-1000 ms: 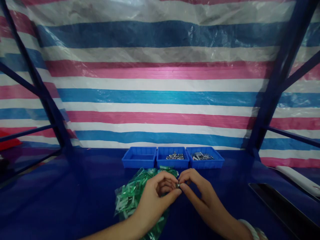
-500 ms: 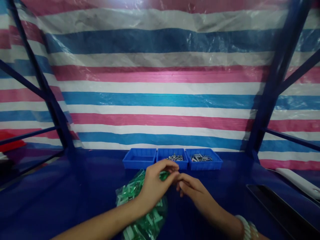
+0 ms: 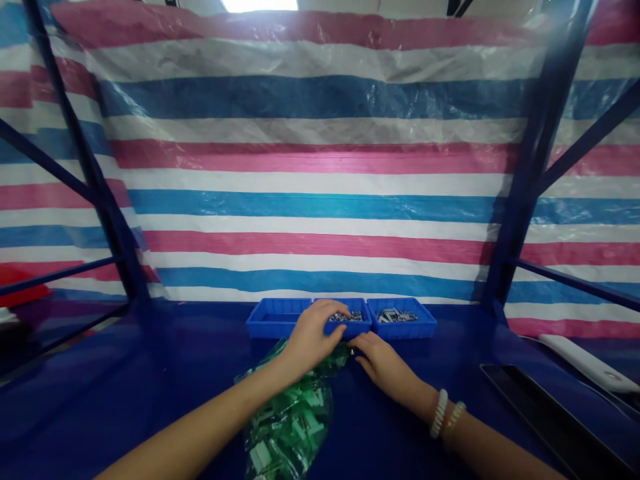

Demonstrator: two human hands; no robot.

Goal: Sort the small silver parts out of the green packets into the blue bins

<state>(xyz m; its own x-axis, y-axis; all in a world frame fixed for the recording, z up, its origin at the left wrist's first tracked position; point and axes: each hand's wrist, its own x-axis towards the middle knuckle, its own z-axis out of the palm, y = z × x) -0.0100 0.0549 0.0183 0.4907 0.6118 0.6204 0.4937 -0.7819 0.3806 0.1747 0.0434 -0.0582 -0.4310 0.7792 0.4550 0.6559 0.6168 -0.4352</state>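
Three small blue trays stand side by side at the back of the blue table. The left tray (image 3: 273, 325) looks empty. The middle tray (image 3: 358, 326) holds several small metal parts, and so does the right tray (image 3: 405, 326). My left hand (image 3: 311, 335) reaches over the middle tray's near left corner, fingers curled down at its rim; what they hold is hidden. My right hand (image 3: 383, 363) rests low on the table just in front of the middle tray, fingers bent together. A clear bag of green and white plastic parts (image 3: 290, 423) lies under my left forearm.
Dark blue rack posts (image 3: 520, 200) rise at left and right, and a striped pink, blue and white tarp (image 3: 320, 180) hangs behind. A dark flat tray (image 3: 545, 413) and a white object (image 3: 585, 363) lie at the right. Something red (image 3: 20, 290) sits at far left.
Both hands were pinching a small metal piece together over the bag. They parted: my left hand moved forward to the middle tray, my right hand dropped to the table before it.
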